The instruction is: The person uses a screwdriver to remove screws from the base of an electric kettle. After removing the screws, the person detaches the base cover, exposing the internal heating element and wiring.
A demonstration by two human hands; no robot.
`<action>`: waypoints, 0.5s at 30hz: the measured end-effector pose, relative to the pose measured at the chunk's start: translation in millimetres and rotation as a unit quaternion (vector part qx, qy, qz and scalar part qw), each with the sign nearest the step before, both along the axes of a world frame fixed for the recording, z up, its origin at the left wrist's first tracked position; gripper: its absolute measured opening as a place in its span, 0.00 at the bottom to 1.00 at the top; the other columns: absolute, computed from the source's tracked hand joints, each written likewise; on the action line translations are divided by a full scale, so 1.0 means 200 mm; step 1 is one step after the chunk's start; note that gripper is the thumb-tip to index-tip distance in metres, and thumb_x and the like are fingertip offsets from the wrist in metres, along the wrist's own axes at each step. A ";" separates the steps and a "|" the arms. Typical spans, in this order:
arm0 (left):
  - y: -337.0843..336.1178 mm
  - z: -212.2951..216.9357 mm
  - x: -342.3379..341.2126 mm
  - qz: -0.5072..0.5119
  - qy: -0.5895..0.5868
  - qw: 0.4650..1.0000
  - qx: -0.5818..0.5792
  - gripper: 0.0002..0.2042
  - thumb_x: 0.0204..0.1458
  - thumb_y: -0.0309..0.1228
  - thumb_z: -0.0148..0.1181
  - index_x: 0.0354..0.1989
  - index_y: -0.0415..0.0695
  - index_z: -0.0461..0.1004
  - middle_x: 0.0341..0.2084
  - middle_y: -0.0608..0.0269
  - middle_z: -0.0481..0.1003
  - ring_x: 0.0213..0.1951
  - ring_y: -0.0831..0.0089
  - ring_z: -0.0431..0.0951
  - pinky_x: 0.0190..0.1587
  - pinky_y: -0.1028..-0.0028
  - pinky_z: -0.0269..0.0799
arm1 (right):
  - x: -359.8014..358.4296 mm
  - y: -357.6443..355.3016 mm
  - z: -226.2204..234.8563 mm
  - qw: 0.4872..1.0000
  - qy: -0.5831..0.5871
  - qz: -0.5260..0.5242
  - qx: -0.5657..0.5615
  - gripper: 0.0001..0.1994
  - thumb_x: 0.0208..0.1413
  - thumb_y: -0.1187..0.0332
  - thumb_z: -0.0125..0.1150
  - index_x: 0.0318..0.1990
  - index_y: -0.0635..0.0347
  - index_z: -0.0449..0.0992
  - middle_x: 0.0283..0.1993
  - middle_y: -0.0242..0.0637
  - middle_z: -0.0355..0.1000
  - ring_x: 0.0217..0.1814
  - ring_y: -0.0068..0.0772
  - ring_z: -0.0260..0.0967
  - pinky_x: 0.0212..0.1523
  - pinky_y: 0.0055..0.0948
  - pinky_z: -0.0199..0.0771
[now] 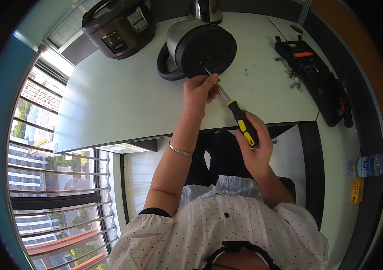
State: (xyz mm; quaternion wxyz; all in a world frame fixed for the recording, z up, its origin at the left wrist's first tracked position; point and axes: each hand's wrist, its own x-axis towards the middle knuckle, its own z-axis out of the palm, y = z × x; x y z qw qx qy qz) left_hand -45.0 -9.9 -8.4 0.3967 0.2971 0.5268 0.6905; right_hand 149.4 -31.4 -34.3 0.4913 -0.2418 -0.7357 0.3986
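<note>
An electric kettle [222, 44] lies on its side, its round black base turned toward me and its black handle on the left. My right hand [256, 146] is wrapped round the black and yellow handle of a screwdriver [242, 120]. The shaft slants up and left, and its tip meets the kettle's base below the centre. Close to that tip, the fingers of my left hand [202, 90] pinch the shaft. Whether the tip sits in a screw is too small to tell.
A dark rice cooker [118, 33] and a second metal kettle [206, 10] stand at the back. On the right lie an open black tool case [313, 76] and small loose metal pieces [295, 82]. Further right are a water bottle [367, 165] and a yellow packet [357, 190]. A barred window is at left.
</note>
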 end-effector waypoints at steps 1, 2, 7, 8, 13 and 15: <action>0.00 0.00 0.00 -0.001 -0.004 1.000 0.001 0.11 0.51 0.33 0.59 0.26 0.36 0.74 0.14 0.63 0.71 0.14 0.82 0.65 0.16 0.83 0.55 | 0.00 -0.01 0.00 0.999 0.012 0.008 -0.050 0.24 0.49 0.79 0.58 0.56 0.68 0.62 0.55 0.48 0.64 0.50 0.38 0.67 0.49 0.27 0.67; 0.00 0.00 0.00 -0.001 -0.009 1.000 0.003 0.11 0.51 0.33 0.59 0.26 0.36 0.74 0.14 0.63 0.71 0.14 0.82 0.65 0.16 0.83 0.55 | 0.01 -0.02 0.00 0.991 0.043 0.038 -0.117 0.26 0.49 0.79 0.57 0.57 0.68 0.60 0.55 0.48 0.63 0.50 0.37 0.67 0.46 0.27 0.69; -0.01 0.01 0.00 0.003 -0.026 1.000 -0.002 0.11 0.52 0.33 0.58 0.28 0.35 0.73 0.14 0.65 0.69 0.14 0.82 0.65 0.15 0.84 0.51 | 0.04 -0.02 0.07 0.850 0.237 0.199 -0.427 0.29 0.52 0.80 0.52 0.62 0.70 0.51 0.57 0.51 0.61 0.46 0.33 0.67 0.27 0.20 0.71; -0.01 0.01 0.00 0.004 -0.026 1.000 -0.005 0.11 0.52 0.33 0.58 0.28 0.35 0.73 0.14 0.65 0.69 0.14 0.82 0.66 0.15 0.84 0.52 | 0.05 -0.01 0.08 0.825 0.250 0.222 -0.455 0.29 0.53 0.80 0.51 0.62 0.70 0.51 0.57 0.51 0.61 0.45 0.32 0.67 0.27 0.20 0.70; 0.00 0.00 -0.01 0.003 -0.047 0.999 0.009 0.12 0.50 0.33 0.60 0.25 0.36 0.73 0.13 0.62 0.70 0.12 0.81 0.64 0.14 0.83 0.54 | 0.04 0.00 0.09 0.833 0.239 0.231 -0.443 0.26 0.55 0.79 0.49 0.62 0.70 0.52 0.52 0.51 0.64 0.40 0.28 0.65 0.26 0.18 0.69; 0.00 0.00 -0.01 0.004 -0.047 0.999 0.012 0.12 0.50 0.34 0.60 0.26 0.36 0.73 0.13 0.62 0.70 0.12 0.81 0.64 0.14 0.83 0.54 | 0.03 -0.02 0.09 0.876 0.191 0.191 -0.399 0.26 0.56 0.77 0.49 0.62 0.69 0.52 0.51 0.50 0.65 0.38 0.26 0.64 0.25 0.18 0.69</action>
